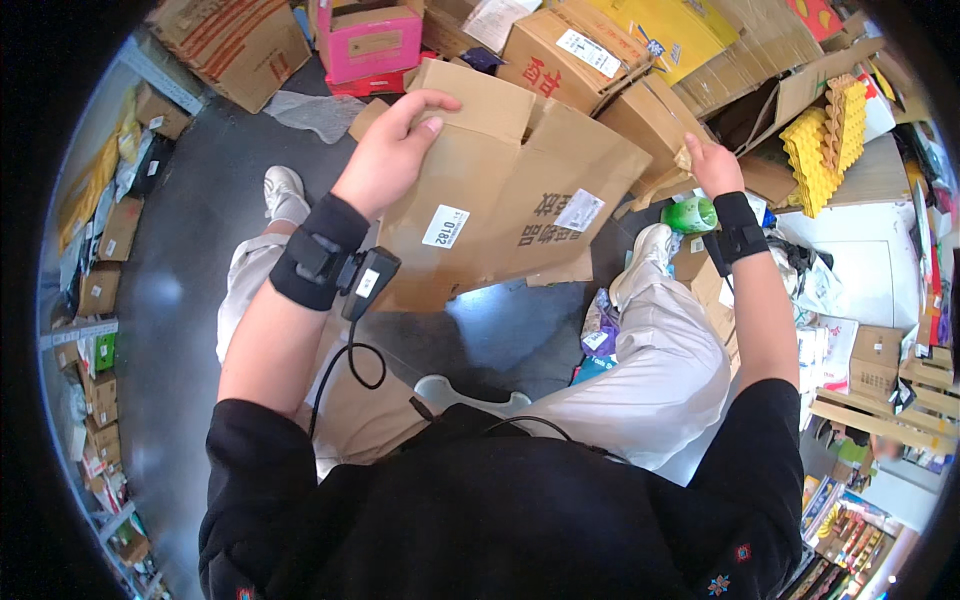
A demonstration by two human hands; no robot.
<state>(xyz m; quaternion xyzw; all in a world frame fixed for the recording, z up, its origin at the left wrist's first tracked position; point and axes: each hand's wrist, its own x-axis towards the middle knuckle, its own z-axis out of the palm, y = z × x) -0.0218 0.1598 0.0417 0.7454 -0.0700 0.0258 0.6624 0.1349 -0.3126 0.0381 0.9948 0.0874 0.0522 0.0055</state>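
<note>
Out over the dark floor (170, 350), the large brown carton (495, 195) tilts, the left hand (388, 155) curling thumb and fingers at its upper edge, likely to steady it; the right hand (715, 167) bunches narrow beside a neighbouring box (652, 125), its grip impossible to tell.

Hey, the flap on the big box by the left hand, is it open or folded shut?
Open: the flap sticks outward from the cardboard box, by the left hand, with a notch beside it.
</note>
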